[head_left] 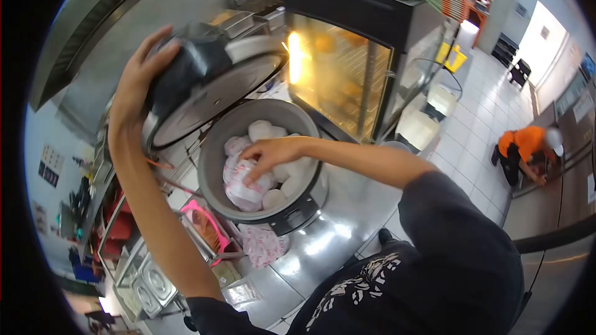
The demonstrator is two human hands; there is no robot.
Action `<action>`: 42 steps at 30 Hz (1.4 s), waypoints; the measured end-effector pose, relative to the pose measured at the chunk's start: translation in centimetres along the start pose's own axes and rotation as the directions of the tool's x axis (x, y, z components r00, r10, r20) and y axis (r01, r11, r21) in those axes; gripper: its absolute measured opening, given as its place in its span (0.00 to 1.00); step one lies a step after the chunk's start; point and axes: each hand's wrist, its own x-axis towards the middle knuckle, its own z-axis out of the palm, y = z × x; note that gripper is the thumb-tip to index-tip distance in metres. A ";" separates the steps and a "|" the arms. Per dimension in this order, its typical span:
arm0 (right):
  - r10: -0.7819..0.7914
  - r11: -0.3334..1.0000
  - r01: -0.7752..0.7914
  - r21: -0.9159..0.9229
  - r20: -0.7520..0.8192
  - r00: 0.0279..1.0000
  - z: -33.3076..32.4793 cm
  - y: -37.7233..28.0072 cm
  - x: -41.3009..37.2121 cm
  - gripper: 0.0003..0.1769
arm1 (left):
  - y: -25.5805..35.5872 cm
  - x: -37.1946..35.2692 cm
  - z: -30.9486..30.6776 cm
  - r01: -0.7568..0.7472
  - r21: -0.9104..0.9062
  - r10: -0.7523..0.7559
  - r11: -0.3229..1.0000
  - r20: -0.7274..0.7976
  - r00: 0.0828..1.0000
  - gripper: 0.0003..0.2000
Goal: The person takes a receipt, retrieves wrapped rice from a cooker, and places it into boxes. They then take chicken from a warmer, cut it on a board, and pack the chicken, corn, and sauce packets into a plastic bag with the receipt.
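A large grey rice cooker (292,211) stands on a steel counter with its lid (214,90) swung up. My left hand (139,77) presses on the lid's dark handle and holds it up. Inside the pot lie several white round buns (259,129) and wrapped packets with red print. My right hand (267,155) reaches down into the pot, fingers closed around one wrapped packet (245,189).
A lit glass warming cabinet (338,77) stands right behind the cooker. More printed wrappers (264,245) and a pink tray (205,226) lie on the steel counter (335,223). A person in orange (524,149) crouches on the tiled floor at right.
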 end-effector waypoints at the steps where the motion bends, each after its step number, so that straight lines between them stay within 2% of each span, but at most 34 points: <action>1: -0.063 0.998 0.063 0.012 -0.045 0.997 0.3 0.4 -3.9 0.33 | 0.0 -1.6 0.9 -0.006 0.042 0.007 0.999 -0.012 1.000 0.33; 2: -0.130 0.991 0.132 0.018 -0.090 0.987 0.6 0.7 -8.0 0.31 | -0.3 -3.6 2.4 -0.021 0.023 0.022 1.000 -0.022 1.000 0.34; 3: -0.136 0.980 0.155 0.126 -0.143 0.980 1.4 0.9 -12.3 0.31 | -1.2 -5.5 3.8 -0.089 0.044 0.091 0.995 -0.042 0.995 0.38; 4: -0.137 0.954 0.183 0.238 -0.195 0.971 2.7 1.4 -17.1 0.30 | -1.0 -8.0 6.1 -0.068 0.031 0.069 0.997 -0.028 0.997 0.42; 5: -0.018 0.891 0.112 0.440 -0.211 0.977 4.0 2.3 -21.9 0.32 | -2.2 -10.3 8.3 -0.046 0.035 0.049 0.998 -0.090 0.995 0.44; 7: 0.085 0.666 0.190 0.721 -0.327 0.941 6.9 6.4 -29.9 0.37 | -4.0 -15.0 12.8 0.173 0.002 -0.171 0.985 -0.135 0.976 0.41; 8: 0.154 0.605 0.226 0.763 -0.391 0.907 7.4 7.1 -32.7 0.37 | -5.4 -17.0 14.9 0.222 0.010 -0.218 0.975 -0.132 0.967 0.37; 9: 0.230 0.534 0.267 0.802 -0.442 0.867 8.3 7.6 -35.3 0.37 | -6.3 -18.5 17.4 0.352 -0.053 -0.355 0.934 -0.205 0.912 0.34; 10: 0.312 0.460 0.304 0.835 -0.472 0.824 8.9 8.0 -37.6 0.37 | -6.5 -19.6 20.1 0.488 0.036 -0.456 0.872 -0.303 0.837 0.33; 11: 0.326 0.460 0.311 0.832 -0.484 0.812 8.7 9.0 -39.6 0.38 | -7.5 -20.9 22.7 0.452 0.300 -0.291 0.840 -0.454 0.842 0.32; 12: 0.339 0.457 0.315 0.832 -0.490 0.803 8.2 10.6 -41.4 0.39 | -8.0 -21.9 25.4 0.432 0.542 -0.089 0.721 -0.546 0.833 0.31; 14: 0.362 0.440 0.316 0.841 -0.488 0.794 7.7 11.9 -44.9 0.39 | -6.3 -21.8 32.1 0.255 0.613 0.191 0.748 -0.567 0.802 0.30; 15: 0.367 0.423 0.324 0.846 -0.487 0.793 7.1 12.0 -45.7 0.38 | -7.0 -21.9 36.2 0.115 0.543 0.198 0.832 -0.483 0.853 0.30; 16: 0.367 0.414 0.325 0.850 -0.483 0.795 6.0 12.2 -46.8 0.36 | -8.4 -22.3 41.0 0.176 0.276 -0.062 0.945 -0.374 0.925 0.29; 17: 0.329 0.422 0.301 0.856 -0.453 0.828 5.2 12.9 -48.0 0.36 | -9.3 -21.7 45.1 0.432 -0.022 -0.432 0.901 -0.089 0.897 0.27; 18: 0.319 0.475 0.220 0.852 -0.400 0.859 4.9 13.3 -49.2 0.35 | -10.7 -21.5 48.6 0.702 -0.218 -0.642 0.678 0.290 0.710 0.29; 19: 0.304 0.537 0.149 0.831 -0.355 0.884 3.9 13.4 -50.2 0.34 | -16.1 -22.1 52.3 0.849 -0.510 -0.557 0.143 0.667 0.494 0.34; 21: 0.298 0.694 0.015 0.720 -0.307 0.904 1.5 12.9 -52.3 0.30 | -15.8 -21.4 57.1 0.814 -0.580 -0.524 0.038 0.682 0.510 0.35; 24: 0.289 0.841 -0.054 0.538 -0.363 0.886 -0.1 15.0 -55.6 0.33 | -16.6 -20.8 60.6 0.828 -0.559 -0.429 -0.048 0.760 0.489 0.32; 25: 0.359 0.764 -0.051 0.643 -0.357 0.862 -1.1 13.8 -56.5 0.35 | -17.0 -20.8 61.7 0.804 -0.587 -0.470 -0.097 0.739 0.483 0.30; 28: 0.409 0.716 -0.070 0.694 -0.336 0.848 -5.9 15.0 -58.8 0.35 | -19.9 -21.3 64.5 0.651 -0.708 -0.485 -0.273 0.686 0.542 0.27; 29: 0.390 0.763 -0.068 0.643 -0.373 0.842 -8.3 16.0 -59.0 0.33 | -21.4 -21.3 64.9 0.597 -0.734 -0.400 -0.322 0.678 0.617 0.26; 30: 0.412 0.818 -0.137 0.558 -0.404 0.817 -11.0 17.1 -58.4 0.34 | -22.9 -21.3 65.4 0.547 -0.745 -0.310 -0.381 0.660 0.684 0.25; 32: 0.437 0.887 -0.278 0.367 -0.480 0.761 -16.7 19.1 -56.5 0.35 | -23.8 -20.5 66.2 0.503 -0.816 -0.372 -0.285 0.578 0.727 0.24; 33: 0.381 0.924 -0.314 0.217 -0.578 0.722 -18.8 20.3 -54.8 0.34 | -24.1 -20.0 66.5 0.477 -0.841 -0.399 -0.257 0.542 0.740 0.24; 34: 0.312 0.931 -0.357 0.072 -0.663 0.680 -20.4 22.1 -52.9 0.34 | -23.8 -19.2 66.7 0.482 -0.861 -0.467 -0.162 0.497 0.731 0.24; 36: 0.355 0.872 -0.467 -0.148 -0.467 0.810 -24.5 29.4 -49.4 0.32 | -23.2 -17.4 67.2 0.511 -0.859 -0.596 0.027 0.396 0.698 0.25; 37: 0.480 0.792 -0.571 -0.216 -0.358 0.801 -26.0 31.3 -47.8 0.30 | -24.3 -16.7 67.6 0.466 -0.885 -0.550 -0.008 0.393 0.737 0.25; 38: 0.601 0.708 -0.650 -0.275 -0.247 0.760 -26.2 33.1 -46.4 0.29 | -24.5 -16.2 67.2 0.490 -0.868 -0.572 0.086 0.360 0.737 0.25; 40: 0.705 0.697 -0.711 -0.098 -0.093 0.703 -27.2 36.4 -45.2 0.29 | -24.6 -13.6 68.7 0.509 -0.826 -0.583 0.242 0.296 0.757 0.24; 41: 0.743 0.670 -0.742 -0.022 0.002 0.670 -26.9 37.7 -45.5 0.29 | -23.3 -11.4 68.9 0.539 -0.804 -0.603 0.253 0.304 0.737 0.26; 42: 0.614 0.754 -0.642 -0.141 -0.194 0.765 -26.9 38.2 -46.3 0.29 | -23.7 -10.3 69.8 0.562 -0.748 -0.595 0.354 0.284 0.752 0.26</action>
